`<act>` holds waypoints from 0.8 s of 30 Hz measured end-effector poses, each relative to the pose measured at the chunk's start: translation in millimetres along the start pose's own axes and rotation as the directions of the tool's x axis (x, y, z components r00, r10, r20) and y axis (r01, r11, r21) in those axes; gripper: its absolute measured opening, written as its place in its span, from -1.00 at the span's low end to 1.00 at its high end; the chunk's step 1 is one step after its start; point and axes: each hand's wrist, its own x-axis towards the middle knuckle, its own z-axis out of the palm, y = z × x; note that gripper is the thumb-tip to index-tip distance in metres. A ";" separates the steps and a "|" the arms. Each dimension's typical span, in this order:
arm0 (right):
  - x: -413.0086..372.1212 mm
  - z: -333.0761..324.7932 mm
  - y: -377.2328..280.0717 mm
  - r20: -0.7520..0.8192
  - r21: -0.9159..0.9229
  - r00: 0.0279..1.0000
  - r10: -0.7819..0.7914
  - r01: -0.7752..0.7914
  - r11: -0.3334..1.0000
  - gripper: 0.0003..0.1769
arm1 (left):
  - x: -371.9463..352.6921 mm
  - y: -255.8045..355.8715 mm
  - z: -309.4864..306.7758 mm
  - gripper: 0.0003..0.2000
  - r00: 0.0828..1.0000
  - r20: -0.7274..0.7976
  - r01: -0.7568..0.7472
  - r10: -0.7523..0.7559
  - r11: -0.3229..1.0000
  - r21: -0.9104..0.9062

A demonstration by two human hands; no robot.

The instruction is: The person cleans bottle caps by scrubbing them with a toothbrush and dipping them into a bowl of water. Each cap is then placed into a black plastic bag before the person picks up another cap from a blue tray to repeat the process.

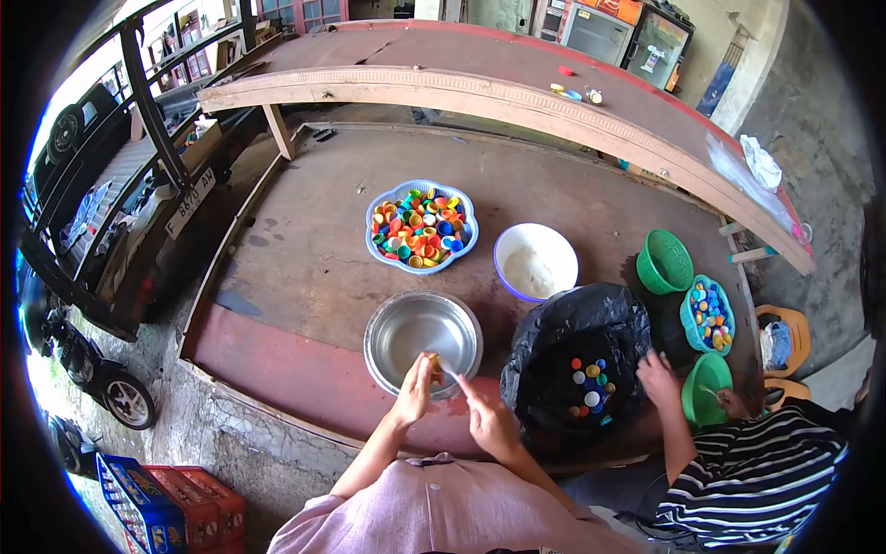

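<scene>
Over the near rim of the steel bowl, my left hand pinches a small yellowish cap. My right hand is closed on the handle of a small pale tool, whose tip is at the cap. The inside of the steel bowl shows bare metal. Behind it, a blue scalloped basket holds many coloured caps. Right of my right hand, a black plastic bag lies open like a bowl, with several caps in its bottom.
A white bowl with cloudy contents stands mid-table. A co-worker in a striped top sits at right, one hand by the bag, the other at a green bowl. Nearby are a green basket and a turquoise basket of caps.
</scene>
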 end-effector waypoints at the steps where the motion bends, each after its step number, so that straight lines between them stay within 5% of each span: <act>1: 8.0 0.6 6.8 -0.131 0.044 0.989 -0.069 0.075 0.996 -0.40 | -0.6 -1.3 0.7 -0.63 1.000 0.008 0.026 -0.027 0.998 0.051; 3: 18.2 -3.4 11.3 -0.312 0.165 0.948 0.059 -0.007 0.986 -0.40 | -1.1 -3.9 3.9 -0.62 1.000 -0.018 0.020 -0.021 0.996 -0.089; 4: 13.0 -9.9 1.1 -0.235 0.128 0.967 0.101 -0.072 0.989 -0.41 | -0.9 -3.7 3.6 -0.61 0.999 -0.039 0.028 -0.034 0.991 -0.129; 5: 8.1 -3.6 -0.4 -0.227 0.087 0.973 -0.043 0.065 0.994 -0.42 | -1.2 -4.2 4.8 -0.60 0.997 -0.062 0.037 -0.048 0.984 -0.173; 7: 0.1 1.9 -2.3 0.072 -0.017 0.993 -0.091 0.093 0.996 -0.44 | -2.3 7.3 10.6 -0.60 0.993 -0.089 0.070 -0.081 0.990 -0.119; 9: 3.1 7.3 10.7 0.046 -0.046 0.998 -0.039 0.042 0.998 -0.43 | -2.8 6.3 11.1 -0.59 0.986 -0.120 0.104 -0.112 0.992 -0.068; 11: 12.8 9.1 17.7 -0.325 0.218 0.929 0.176 -0.107 0.970 -0.41 | -2.7 -8.9 7.2 -0.59 0.999 -0.053 -0.002 -0.010 0.976 -0.218; 12: 10.5 4.6 10.1 -0.339 0.127 0.940 0.050 -0.007 0.992 -0.41 | -1.7 -4.1 9.4 -0.59 0.998 -0.065 0.008 -0.023 0.974 -0.227; 15: -1.4 2.2 2.4 0.010 -0.059 0.994 -0.108 0.109 0.992 -0.45 | -2.7 12.9 15.4 -0.58 0.974 -0.153 0.148 -0.169 0.979 -0.136; 18: 11.8 9.4 22.5 -0.313 0.244 0.934 0.174 -0.098 0.965 -0.42 | -2.0 -3.2 9.2 -0.58 0.999 -0.008 0.042 -0.044 0.978 -0.204; 19: 10.8 4.5 19.8 -0.374 0.103 0.926 0.045 -0.007 0.995 -0.43 | -1.7 -0.2 11.6 -0.58 0.999 -0.008 0.042 -0.044 0.979 -0.202; 21: -4.0 0.7 11.9 -0.105 -0.069 0.980 -0.170 0.164 0.984 -0.46 | -0.1 7.8 21.3 -0.58 0.976 -0.139 0.116 -0.168 0.939 -0.324; 22: -7.1 -4.4 4.8 0.075 -0.171 0.989 -0.129 0.140 0.975 -0.45 | 0.6 6.5 17.8 -0.58 0.976 -0.138 0.115 -0.167 0.940 -0.322; 24: -5.3 10.5 37.3 -0.072 -0.067 0.997 0.009 -0.014 0.998 -0.43 | 0.5 2.0 7.7 -0.56 0.997 -0.016 0.063 -0.069 0.964 -0.259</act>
